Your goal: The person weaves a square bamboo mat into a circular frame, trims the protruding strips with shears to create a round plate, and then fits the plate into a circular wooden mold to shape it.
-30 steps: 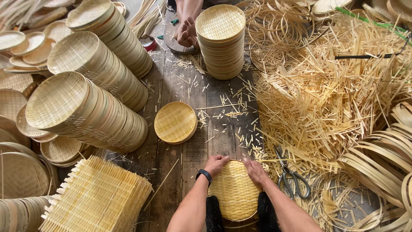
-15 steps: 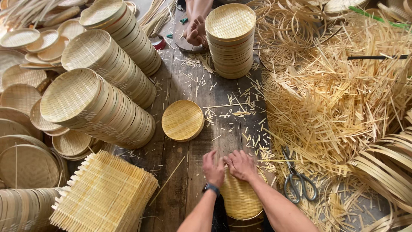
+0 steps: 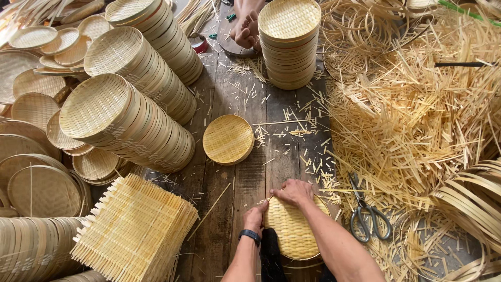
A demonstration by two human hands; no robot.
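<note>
Item: round pale woven bamboo tray (image 3: 292, 232), resting on the worker's lap at the plank floor's near edge.
Left hand (image 3: 255, 216): fingers clamped on its left rim.
Right hand (image 3: 295, 192): fingers curled, pressing its top rim.
Finished: tall stack of round woven trays (image 3: 288, 42), single flat tray (image 3: 228, 139).
Remaining: square woven mats (image 3: 133, 230) untrimmed, likely many.
Nearby: steel scissors (image 3: 368, 211).

Basket-weaving workshop, stacked woven bamboo trays (image 3: 125, 125), heaps of bamboo strips (image 3: 412, 115), scissors (image 3: 368, 211), plank floor (image 3: 235, 94)
</note>
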